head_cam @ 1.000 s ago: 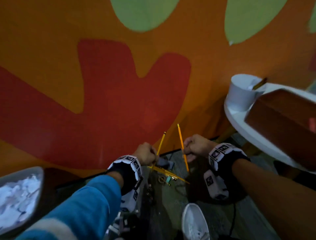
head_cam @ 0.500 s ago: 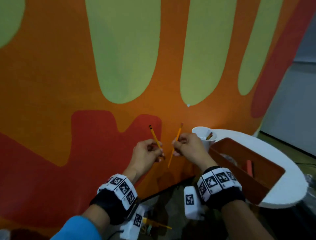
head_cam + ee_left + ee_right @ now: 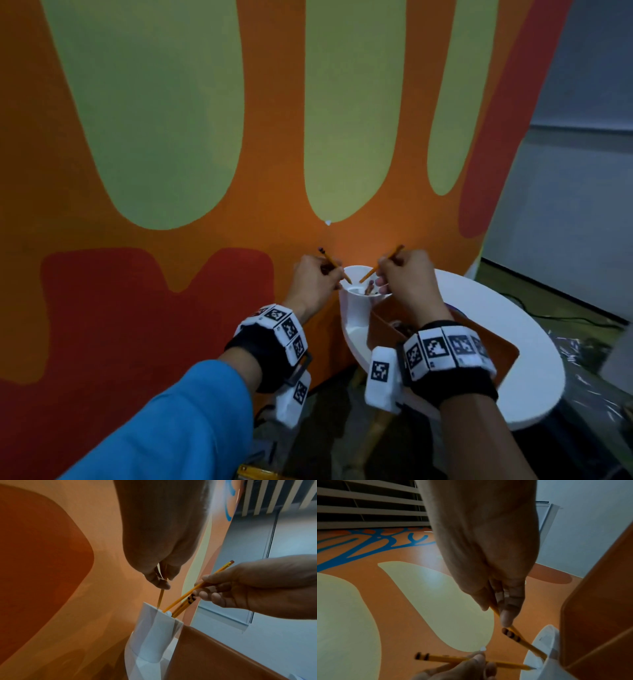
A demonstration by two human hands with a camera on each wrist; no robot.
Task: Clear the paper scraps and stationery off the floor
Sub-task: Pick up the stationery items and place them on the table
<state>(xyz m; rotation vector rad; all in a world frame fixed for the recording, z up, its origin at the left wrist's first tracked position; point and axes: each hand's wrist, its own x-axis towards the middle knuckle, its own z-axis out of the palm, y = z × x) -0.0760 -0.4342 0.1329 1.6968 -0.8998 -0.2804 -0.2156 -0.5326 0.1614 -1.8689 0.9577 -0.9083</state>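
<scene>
My left hand pinches a yellow pencil, its point slanting down at the rim of a white cup. My right hand pinches a second yellow pencil, whose tip dips into the same cup. In the left wrist view the left pencil touches the cup rim, and the right pencil enters beside another pencil standing inside. The right wrist view shows both pencil tips at the cup mouth.
The cup stands at the near edge of a round white table, against a brown open box. Behind is an orange, green and red wall. A yellow item lies on the dark floor below.
Both hands rose from the floor, each with a pencil, and moved right to the cup. The pencils now tilt tip-down into its mouth.
</scene>
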